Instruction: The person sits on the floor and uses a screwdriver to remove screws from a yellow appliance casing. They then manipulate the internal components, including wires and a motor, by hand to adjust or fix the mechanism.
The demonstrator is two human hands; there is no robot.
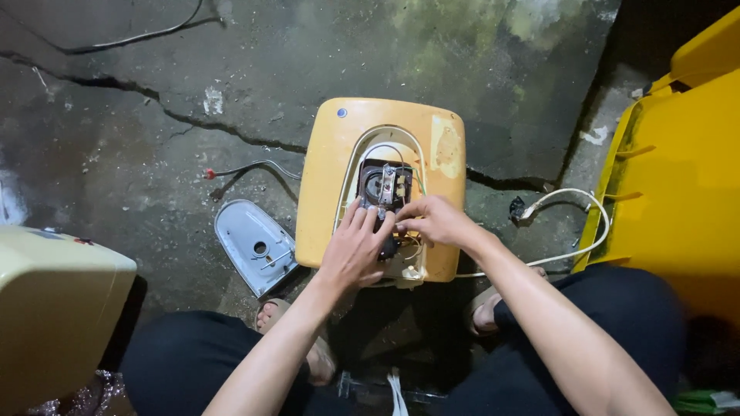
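Cracked concrete: two hands (356,250) (438,222) on one yellow casing (331,192).

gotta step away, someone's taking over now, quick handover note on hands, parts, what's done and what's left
Left hand: fingers spread on the open compartment of the yellow heater casing, holding nothing visible.
Right hand: fingertips pinched at the wiring beside the black component; what they grip is too small to tell.
Done: grey cover is off, lying on the floor left of the casing.
Left: wiring exposed, cover not refitted. White cable trails off to the right.
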